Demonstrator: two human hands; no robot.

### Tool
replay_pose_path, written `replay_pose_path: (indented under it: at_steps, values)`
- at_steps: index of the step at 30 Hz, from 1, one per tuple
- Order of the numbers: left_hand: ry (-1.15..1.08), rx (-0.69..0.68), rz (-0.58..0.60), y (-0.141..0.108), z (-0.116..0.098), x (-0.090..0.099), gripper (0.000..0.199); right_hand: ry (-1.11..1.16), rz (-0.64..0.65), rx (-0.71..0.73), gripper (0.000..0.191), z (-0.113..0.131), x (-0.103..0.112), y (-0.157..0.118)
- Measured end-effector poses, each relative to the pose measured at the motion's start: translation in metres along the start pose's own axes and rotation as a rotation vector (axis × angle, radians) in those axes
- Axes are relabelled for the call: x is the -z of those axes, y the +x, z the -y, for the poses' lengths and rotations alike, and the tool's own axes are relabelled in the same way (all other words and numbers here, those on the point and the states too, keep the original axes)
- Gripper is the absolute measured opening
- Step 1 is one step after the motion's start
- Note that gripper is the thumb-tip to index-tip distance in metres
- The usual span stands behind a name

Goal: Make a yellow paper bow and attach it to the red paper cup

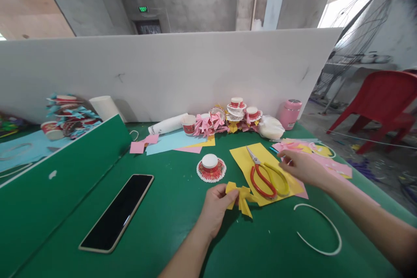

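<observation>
My left hand (217, 208) pinches a folded yellow paper bow (243, 197) above the green table. My right hand (301, 166) reaches over the right side, fingers loosely curled and apart, beside a small teal pen-like stick (273, 150); I see nothing held in it. Between the hands, red-and-yellow-handled scissors (259, 169) lie on a yellow paper sheet (241, 156), blades pointing away. Beyond my left hand sits a small hat-shaped piece (210, 161), a red-patterned paper cup upside down with a fringed, spread brim.
A phone (117, 213) lies at left, near a green divider (74, 191). A white plastic strip (337, 234) curves at front right. Finished paper-cup hats (236, 104), stacked cups (169, 124) and a pink bottle (291, 114) line the white partition (182, 74). Pink paper (335, 165) covers the right edge.
</observation>
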State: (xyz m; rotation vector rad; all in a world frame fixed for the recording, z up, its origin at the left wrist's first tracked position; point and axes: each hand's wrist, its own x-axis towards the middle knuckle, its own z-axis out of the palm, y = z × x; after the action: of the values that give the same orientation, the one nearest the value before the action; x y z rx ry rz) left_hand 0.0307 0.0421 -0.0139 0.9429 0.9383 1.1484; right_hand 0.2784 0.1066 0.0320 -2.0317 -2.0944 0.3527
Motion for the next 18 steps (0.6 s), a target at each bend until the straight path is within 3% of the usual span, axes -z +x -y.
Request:
replay_pose_path:
  at_steps: [3,8,13,18]
  values:
    - [0.001,0.001,0.004,-0.001,-0.002,-0.001,0.024,-0.003,0.026,0.063,0.041,0.023,-0.016,-0.014]
    - [0.003,0.000,0.000,-0.001,-0.003,-0.001,0.024,-0.009,0.012,0.035,0.036,0.041,-0.031,-0.017]
    - [0.001,-0.004,0.008,0.001,0.001,0.001,0.024,0.155,0.049,-0.085,0.041,0.033,-0.026,-0.006]
    - [0.009,-0.005,0.009,0.001,0.002,0.000,0.024,0.432,0.090,-0.121,0.029,0.013,-0.014,-0.004]
